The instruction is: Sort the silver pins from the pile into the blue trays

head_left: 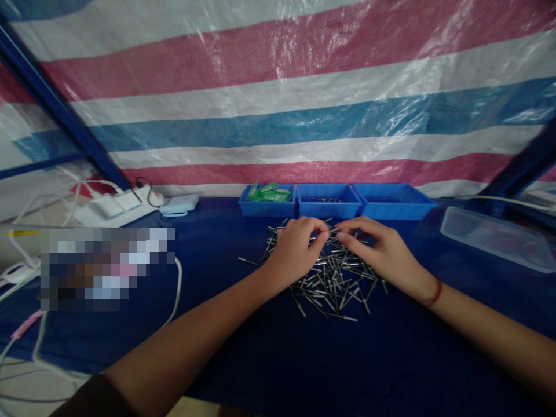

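Observation:
A loose pile of metal blind rivets (334, 278) with long thin pins lies on the dark blue table. Over the far part of this pile, my left hand (299, 243) is closed, thumb and forefinger pinched on a rivet. My right hand (377, 249) faces it with fingertips close together at the other end of the same small piece, which is partly hidden by the fingers. Behind the hands stand three blue bins: the left bin (267, 209) holds green plastic packets (270, 192), the middle bin (328, 209) a few rivets.
The right blue bin (393, 211) adjoins the middle one. A clear plastic lid (495, 237) lies at the right. At the left are a power strip (117, 208) with cables, a light blue device (179, 204) and a blurred-out item (108, 269). A striped sheet (278, 127) hangs behind.

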Demonstrator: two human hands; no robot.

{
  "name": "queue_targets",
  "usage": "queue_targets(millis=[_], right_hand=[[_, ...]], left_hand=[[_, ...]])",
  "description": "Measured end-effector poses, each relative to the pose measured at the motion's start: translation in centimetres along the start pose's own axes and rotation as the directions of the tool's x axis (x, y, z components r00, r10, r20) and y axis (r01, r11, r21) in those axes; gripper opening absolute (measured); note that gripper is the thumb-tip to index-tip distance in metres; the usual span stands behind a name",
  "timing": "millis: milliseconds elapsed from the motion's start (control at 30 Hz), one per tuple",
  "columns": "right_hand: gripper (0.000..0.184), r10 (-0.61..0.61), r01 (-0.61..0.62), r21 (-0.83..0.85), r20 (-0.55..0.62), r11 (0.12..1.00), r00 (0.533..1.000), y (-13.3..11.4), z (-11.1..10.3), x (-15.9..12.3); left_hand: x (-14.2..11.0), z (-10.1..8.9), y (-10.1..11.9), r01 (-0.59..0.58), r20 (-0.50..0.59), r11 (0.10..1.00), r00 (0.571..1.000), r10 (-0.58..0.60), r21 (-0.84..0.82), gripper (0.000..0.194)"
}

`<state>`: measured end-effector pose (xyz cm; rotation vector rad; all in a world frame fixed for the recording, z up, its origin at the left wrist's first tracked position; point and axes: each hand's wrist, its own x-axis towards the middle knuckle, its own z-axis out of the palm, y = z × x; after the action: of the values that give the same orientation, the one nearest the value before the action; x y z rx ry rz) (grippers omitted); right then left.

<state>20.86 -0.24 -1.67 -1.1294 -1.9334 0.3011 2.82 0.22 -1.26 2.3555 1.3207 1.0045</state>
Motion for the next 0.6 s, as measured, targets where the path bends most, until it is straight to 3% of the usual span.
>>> queue_targets(millis=[267,600], right_hand=[[0.022,0.168,-0.145,0.301,-0.051,0.943,0.984,-1.8,0.4,-0.7],[0.017,0.131,-0.108,0.307,-0.055,0.946,0.99,-2.2,0.3,-0.8]], left_hand=[[-0.9,0.8,0.9,-0.101,-0.137,0.958,0.988,0.065,-0.27,0.003],[-1.0,0.8,0.9,-0.129,-0.132,0.947,0.987,0.094,-0.293,0.008]])
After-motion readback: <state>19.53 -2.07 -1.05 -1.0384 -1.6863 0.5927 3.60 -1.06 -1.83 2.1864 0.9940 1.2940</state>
